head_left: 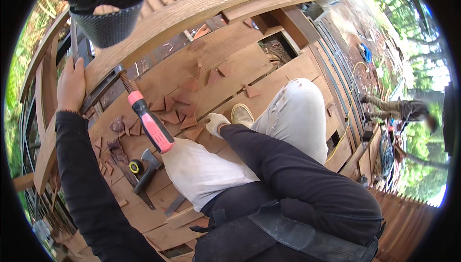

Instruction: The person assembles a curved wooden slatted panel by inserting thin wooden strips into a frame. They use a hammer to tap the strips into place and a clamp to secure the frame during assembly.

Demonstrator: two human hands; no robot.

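At the left, my bare left hand (71, 85) is closed around a thin upright metal bar (74, 40), beside the curved wooden beam (192, 6). A screw clamp with a pink and black handle (151, 123) sits on the near side of that beam, its threaded rod toward the wood. My right hand (217, 124), in a pale glove, is low over the deck boards near my shoe (242, 115). Its fingers are curled, and what they hold, if anything, is hidden. Several triangular wood offcuts (188, 109) lie just left of it.
A hammer-like tool (148, 170) and a yellow-and-black tape roll (136, 167) lie on the boards by my leg. The deck has an opening (279, 47) at the back. A yellow cord (353, 77) runs along the right, and another person (401, 109) stands farther off.
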